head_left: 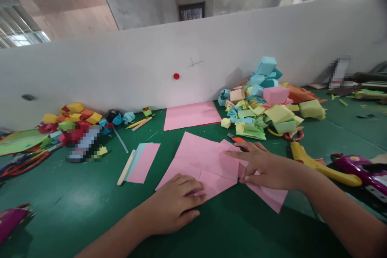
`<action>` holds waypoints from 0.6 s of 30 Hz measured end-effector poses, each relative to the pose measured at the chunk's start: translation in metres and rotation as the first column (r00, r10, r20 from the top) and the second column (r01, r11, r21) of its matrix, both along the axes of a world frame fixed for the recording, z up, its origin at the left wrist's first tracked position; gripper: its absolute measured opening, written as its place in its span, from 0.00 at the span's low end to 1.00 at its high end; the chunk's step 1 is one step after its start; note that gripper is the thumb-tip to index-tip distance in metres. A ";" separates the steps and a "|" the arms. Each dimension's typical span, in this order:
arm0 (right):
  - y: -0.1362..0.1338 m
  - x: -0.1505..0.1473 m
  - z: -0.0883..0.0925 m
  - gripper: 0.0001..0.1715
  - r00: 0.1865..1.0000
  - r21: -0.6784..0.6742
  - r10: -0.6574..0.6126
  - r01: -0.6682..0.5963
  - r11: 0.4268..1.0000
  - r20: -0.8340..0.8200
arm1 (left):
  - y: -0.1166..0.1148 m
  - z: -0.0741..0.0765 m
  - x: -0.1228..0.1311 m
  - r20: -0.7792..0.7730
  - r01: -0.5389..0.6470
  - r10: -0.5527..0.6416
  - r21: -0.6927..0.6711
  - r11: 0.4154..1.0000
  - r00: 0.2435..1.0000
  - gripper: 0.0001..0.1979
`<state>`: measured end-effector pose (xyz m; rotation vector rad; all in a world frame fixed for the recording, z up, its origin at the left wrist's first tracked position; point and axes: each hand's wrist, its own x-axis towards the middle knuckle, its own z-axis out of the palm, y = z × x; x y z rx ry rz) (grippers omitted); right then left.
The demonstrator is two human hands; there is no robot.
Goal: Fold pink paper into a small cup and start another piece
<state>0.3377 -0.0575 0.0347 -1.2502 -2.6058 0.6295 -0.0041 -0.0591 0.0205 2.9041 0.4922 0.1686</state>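
A folded pink sheet of paper (208,153) with crease lines lies on the green table between my hands. My left hand (178,199) rests palm down on its near left edge, fingers together and lightly bent, gripping nothing. On its right side my right hand (260,165) touches the paper with the index finger stretched out and the thumb apart. Another flap of pink paper (270,195) sticks out beneath the right hand; whether it joins the main sheet I cannot tell. Just behind the right hand lies an orange-handled cutter (238,139), partly hidden.
Pink sheets (193,115) lie at the back by a white partition (136,68). Folded paper blocks pile up at right (276,94) and left (75,117). A yellow glue gun (323,167) lies right. Paper strips (145,163) and a wooden stick (126,168) sit left.
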 end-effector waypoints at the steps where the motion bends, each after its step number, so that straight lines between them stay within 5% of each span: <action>1: 0.000 0.001 0.000 0.15 1.000 -0.013 -0.006 0.006 1.000 0.010 | 0.000 0.000 0.000 0.002 0.002 -0.002 -0.001 1.000 1.000 0.19; 12: -0.019 -0.042 0.008 0.12 0.996 0.155 0.087 -0.083 0.984 -0.016 | -0.001 0.003 0.001 0.035 0.007 -0.007 0.012 1.000 0.999 0.20; 18: -0.025 -0.053 0.004 0.20 0.992 0.084 0.126 -0.127 0.988 0.012 | -0.002 0.003 0.000 0.027 -0.001 0.001 0.013 1.000 1.000 0.20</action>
